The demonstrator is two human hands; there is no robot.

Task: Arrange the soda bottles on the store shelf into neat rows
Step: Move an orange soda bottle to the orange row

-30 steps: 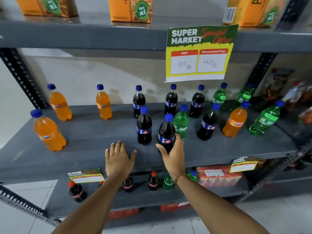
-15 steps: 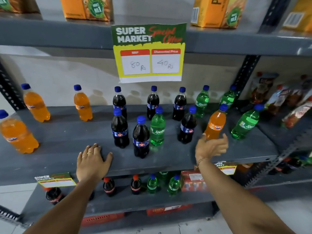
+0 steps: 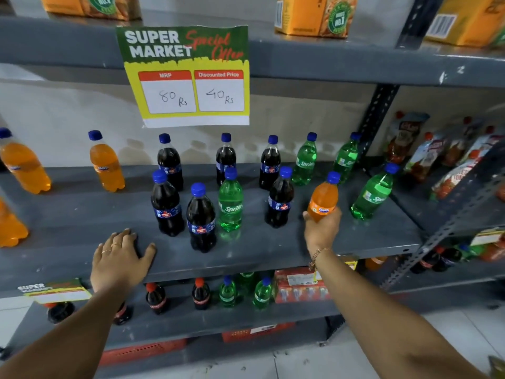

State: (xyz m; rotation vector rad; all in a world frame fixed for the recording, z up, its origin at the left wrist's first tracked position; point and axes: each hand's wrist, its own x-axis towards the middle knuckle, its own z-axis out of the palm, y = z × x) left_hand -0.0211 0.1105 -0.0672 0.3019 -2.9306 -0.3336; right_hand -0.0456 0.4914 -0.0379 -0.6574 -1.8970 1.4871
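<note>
Soda bottles with blue caps stand scattered on the grey middle shelf [image 3: 82, 214]. My right hand [image 3: 322, 228] is wrapped around the base of an orange Fanta bottle [image 3: 323, 196], tilted a little, right of centre. My left hand [image 3: 121, 258] lies flat and open on the shelf's front edge. Several dark cola bottles stand mid-shelf, the nearest [image 3: 200, 218] in front. A green Sprite bottle [image 3: 230, 202] stands among them, and another Sprite bottle [image 3: 373, 192] stands right of my right hand. Orange bottles [image 3: 106, 162] stand at the left.
A yellow-green price sign [image 3: 188, 77] hangs from the upper shelf, which carries orange cartons [image 3: 314, 15]. The lower shelf holds small cola and green bottles [image 3: 228, 292] and a red pack [image 3: 299, 285]. A slotted upright [image 3: 378, 116] separates sauce pouches [image 3: 437, 151] at right.
My right hand moved from the front cola bottle across to the right and closed on the orange Fanta bottle. My left hand stayed on the shelf edge. The view shifted right.
</note>
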